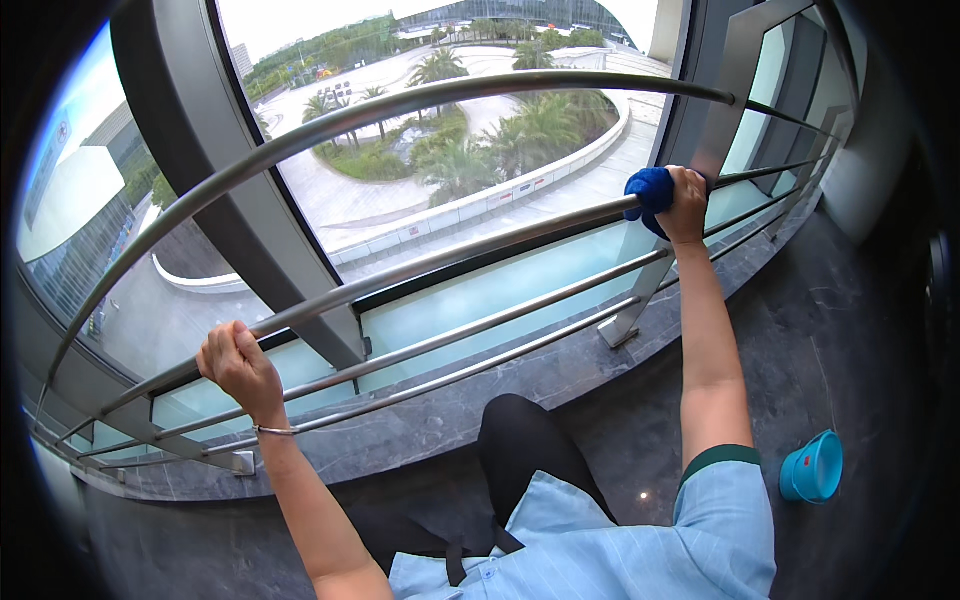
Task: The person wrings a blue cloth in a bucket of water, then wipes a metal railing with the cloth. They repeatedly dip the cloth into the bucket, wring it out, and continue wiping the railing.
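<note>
Before me runs a metal railing with several round bars between flat posts. My left hand [241,367] is wrapped around the second bar from the top [450,253], well to the left, with a thin bracelet at the wrist. Farther right, my right hand [685,206] grips a bunched blue cloth [651,196] around the same bar, close to a flat metal post [726,97]. The cloth hides that end of the bar, and the right fingertips are out of sight. Above both hands curves the top rail [465,86].
A turquoise bucket [811,469] stands on the dark stone floor to my right. The railing's feet rest on a raised grey marble ledge [540,386]. Behind the bars are large window panes [480,150] and a thick grey mullion [240,187]. My knee [525,442] is close to the ledge.
</note>
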